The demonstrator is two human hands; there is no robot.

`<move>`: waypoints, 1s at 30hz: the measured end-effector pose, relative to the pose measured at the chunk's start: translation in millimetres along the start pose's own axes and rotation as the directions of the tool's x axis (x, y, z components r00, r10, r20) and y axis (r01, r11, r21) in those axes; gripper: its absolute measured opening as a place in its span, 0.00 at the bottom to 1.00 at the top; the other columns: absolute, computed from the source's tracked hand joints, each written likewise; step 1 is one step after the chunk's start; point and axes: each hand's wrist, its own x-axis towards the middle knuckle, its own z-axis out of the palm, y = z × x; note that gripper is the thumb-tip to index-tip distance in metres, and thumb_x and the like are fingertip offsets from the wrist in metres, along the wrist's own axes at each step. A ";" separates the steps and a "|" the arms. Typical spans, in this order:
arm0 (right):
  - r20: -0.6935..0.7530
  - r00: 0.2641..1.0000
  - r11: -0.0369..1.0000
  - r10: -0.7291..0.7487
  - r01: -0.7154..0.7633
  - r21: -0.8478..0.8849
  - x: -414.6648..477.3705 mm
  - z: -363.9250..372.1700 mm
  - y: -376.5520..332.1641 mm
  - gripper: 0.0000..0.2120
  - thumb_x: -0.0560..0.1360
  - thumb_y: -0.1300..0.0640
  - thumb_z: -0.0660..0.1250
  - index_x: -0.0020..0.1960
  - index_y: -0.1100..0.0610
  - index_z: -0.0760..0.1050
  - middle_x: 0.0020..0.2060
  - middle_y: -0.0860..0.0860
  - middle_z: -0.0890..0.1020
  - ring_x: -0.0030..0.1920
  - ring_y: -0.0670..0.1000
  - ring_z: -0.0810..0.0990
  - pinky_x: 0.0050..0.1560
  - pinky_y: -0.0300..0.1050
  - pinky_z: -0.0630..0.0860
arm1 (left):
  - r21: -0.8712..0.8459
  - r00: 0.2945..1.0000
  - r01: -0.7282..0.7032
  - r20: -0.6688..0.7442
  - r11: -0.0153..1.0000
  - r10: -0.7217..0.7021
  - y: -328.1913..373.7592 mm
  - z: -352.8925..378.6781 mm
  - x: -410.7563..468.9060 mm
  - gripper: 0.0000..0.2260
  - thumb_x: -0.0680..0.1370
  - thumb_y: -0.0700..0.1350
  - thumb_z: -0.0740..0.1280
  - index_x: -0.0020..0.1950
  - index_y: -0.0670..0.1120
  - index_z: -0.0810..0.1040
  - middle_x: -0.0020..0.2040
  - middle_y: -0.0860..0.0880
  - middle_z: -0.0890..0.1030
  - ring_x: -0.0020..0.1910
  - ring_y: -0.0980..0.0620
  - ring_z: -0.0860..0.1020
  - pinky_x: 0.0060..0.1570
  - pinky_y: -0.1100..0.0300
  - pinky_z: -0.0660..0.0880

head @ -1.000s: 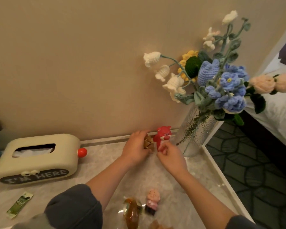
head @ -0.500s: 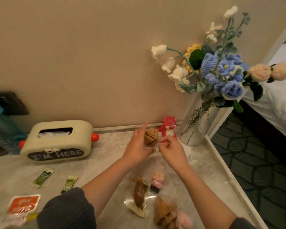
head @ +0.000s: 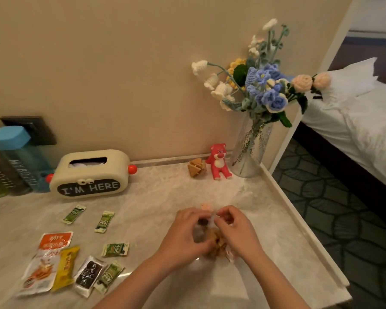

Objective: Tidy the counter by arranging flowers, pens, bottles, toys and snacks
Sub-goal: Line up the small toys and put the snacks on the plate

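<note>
Toy step: left grip (head: 183,233), right grip (head: 234,230) curled over small toys (head: 215,240) (hold blurred, cannot tell); next we carry them beside red bear (head: 218,162).

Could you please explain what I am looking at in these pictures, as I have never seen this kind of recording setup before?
There is no machine here: a person tidies a counter with two bare hands, and every picture comes from one wide camera worn on the head, looking forward and down. The forearms entering from below are the wearer's own. On the marble counter, by the wall, stand bottles, a tissue box, a wooden puzzle, a red bear toy and a glass vase of knitted flowers. At the near left lie scattered snack packets. The left hand and right hand meet over a small pink toy and a brown toy; their fingers are curled, but motion blur hides what, if anything, each grips.
</note>
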 end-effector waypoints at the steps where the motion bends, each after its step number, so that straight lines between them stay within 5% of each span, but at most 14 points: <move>1: -0.007 1.000 1.000 0.001 -0.001 -0.022 -4.7 -0.4 2.7 0.03 0.71 0.49 0.70 0.43 0.45 0.77 0.37 0.40 0.81 0.40 0.38 0.78 0.37 0.31 0.72 | 0.046 0.999 -0.031 0.030 0.998 0.029 0.0 2.2 -4.7 0.27 0.65 0.60 0.70 0.64 0.59 0.74 0.63 0.61 0.71 0.66 0.62 0.64 0.65 0.70 0.60; 5: -0.007 1.000 0.987 -0.009 0.008 -0.159 -19.0 0.1 12.1 0.03 0.72 0.48 0.67 0.40 0.44 0.77 0.37 0.43 0.79 0.40 0.40 0.77 0.40 0.37 0.72 | 0.182 0.996 -0.053 0.073 0.982 0.040 -0.2 8.9 -14.9 0.30 0.64 0.66 0.68 0.65 0.61 0.71 0.63 0.61 0.69 0.67 0.62 0.58 0.65 0.69 0.52; 14: -0.017 0.999 0.980 -0.051 0.046 -0.194 -26.9 3.4 2.9 0.06 0.77 0.54 0.64 0.42 0.46 0.77 0.41 0.43 0.78 0.45 0.43 0.75 0.47 0.43 0.74 | 0.184 0.998 -0.056 0.040 0.981 0.049 8.2 7.1 -19.5 0.23 0.66 0.58 0.72 0.59 0.56 0.76 0.60 0.58 0.73 0.65 0.57 0.66 0.65 0.62 0.62; 21: -0.028 0.996 0.996 -0.083 0.082 -0.025 -1.4 1.5 -42.1 0.08 0.78 0.54 0.63 0.42 0.46 0.78 0.40 0.44 0.80 0.42 0.41 0.78 0.42 0.37 0.72 | 0.051 0.998 0.021 -0.068 0.999 -0.018 16.4 -24.8 -7.6 0.21 0.68 0.60 0.72 0.58 0.68 0.68 0.58 0.69 0.65 0.57 0.72 0.67 0.53 0.72 0.69; 30: 0.085 0.979 0.973 -0.183 0.193 -0.126 57.0 22.8 -78.7 0.04 0.77 0.51 0.65 0.47 0.44 0.78 0.44 0.39 0.79 0.44 0.37 0.76 0.41 0.33 0.70 | 0.055 0.964 0.227 -0.157 0.972 -0.216 -5.4 -52.1 41.7 0.18 0.66 0.56 0.72 0.50 0.66 0.67 0.50 0.64 0.73 0.43 0.63 0.77 0.42 0.60 0.80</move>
